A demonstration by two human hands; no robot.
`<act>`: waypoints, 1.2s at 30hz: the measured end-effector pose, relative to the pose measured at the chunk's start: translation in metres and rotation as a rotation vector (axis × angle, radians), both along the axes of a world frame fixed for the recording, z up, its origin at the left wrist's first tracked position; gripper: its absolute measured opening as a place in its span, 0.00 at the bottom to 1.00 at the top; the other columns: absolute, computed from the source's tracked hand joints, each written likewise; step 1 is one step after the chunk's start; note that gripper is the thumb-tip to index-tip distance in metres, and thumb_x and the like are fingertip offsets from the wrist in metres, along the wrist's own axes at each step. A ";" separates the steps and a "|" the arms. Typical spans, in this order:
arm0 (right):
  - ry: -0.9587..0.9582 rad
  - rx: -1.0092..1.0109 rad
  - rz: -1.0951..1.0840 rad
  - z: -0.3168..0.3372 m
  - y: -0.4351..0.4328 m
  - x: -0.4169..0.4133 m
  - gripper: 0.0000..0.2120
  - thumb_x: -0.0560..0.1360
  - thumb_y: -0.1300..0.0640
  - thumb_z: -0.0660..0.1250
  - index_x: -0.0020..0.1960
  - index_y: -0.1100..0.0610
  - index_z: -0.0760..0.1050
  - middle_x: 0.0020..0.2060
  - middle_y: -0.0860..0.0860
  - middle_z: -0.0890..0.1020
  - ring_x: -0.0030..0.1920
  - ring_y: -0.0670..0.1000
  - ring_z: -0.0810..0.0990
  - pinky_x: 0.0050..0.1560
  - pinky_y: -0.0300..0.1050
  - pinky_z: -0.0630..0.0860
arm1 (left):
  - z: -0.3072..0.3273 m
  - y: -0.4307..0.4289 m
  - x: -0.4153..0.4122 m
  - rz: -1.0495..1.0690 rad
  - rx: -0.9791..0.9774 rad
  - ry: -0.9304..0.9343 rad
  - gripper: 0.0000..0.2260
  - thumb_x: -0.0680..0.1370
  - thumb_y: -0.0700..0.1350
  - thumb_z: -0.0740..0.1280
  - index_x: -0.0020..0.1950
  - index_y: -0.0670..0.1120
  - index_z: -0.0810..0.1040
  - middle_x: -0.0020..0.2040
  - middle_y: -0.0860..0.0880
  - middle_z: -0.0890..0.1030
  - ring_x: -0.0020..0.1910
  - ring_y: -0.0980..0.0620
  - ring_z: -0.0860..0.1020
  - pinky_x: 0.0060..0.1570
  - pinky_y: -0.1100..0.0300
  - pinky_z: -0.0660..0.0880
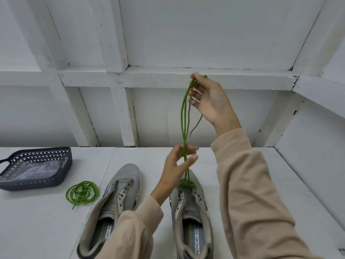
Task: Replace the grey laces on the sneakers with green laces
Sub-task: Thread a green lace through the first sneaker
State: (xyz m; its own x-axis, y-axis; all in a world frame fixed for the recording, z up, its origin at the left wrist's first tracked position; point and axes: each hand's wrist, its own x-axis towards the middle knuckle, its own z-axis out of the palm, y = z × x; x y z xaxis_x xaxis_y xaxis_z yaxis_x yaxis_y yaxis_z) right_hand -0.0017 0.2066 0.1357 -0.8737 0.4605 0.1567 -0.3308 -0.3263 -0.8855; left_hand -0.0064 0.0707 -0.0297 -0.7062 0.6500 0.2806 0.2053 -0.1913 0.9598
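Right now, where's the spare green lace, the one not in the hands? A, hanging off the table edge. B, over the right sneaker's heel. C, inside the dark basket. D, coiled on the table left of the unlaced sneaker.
D: the coiled green lace lies on the table between the basket and the unlaced sneaker; the left hand and right hand grip the threaded lace.

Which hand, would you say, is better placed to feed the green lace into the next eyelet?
Probably the left hand: it holds the lace just above the sneaker; the right hand grips it high.
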 end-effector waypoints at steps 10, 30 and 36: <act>-0.038 -0.056 0.015 -0.028 0.004 0.003 0.08 0.74 0.65 0.69 0.47 0.56 0.73 0.37 0.50 0.78 0.35 0.49 0.79 0.39 0.42 0.77 | 0.062 0.018 -0.023 0.077 0.149 -0.184 0.11 0.83 0.46 0.59 0.56 0.44 0.78 0.47 0.49 0.82 0.46 0.53 0.80 0.54 0.56 0.75; -0.448 -0.022 -0.110 -0.116 0.022 0.030 0.04 0.72 0.67 0.71 0.46 0.62 0.79 0.34 0.54 0.83 0.34 0.50 0.82 0.31 0.39 0.76 | 0.024 0.000 -0.028 0.173 0.042 -0.490 0.11 0.82 0.43 0.61 0.53 0.41 0.82 0.44 0.47 0.82 0.42 0.51 0.81 0.54 0.49 0.79; -0.338 -0.176 -0.157 -0.123 0.028 0.035 0.03 0.75 0.69 0.67 0.45 0.63 0.76 0.31 0.55 0.82 0.29 0.49 0.81 0.30 0.38 0.78 | 0.015 -0.011 -0.044 0.205 0.265 -0.671 0.09 0.83 0.39 0.57 0.52 0.44 0.77 0.41 0.48 0.83 0.38 0.54 0.80 0.45 0.56 0.81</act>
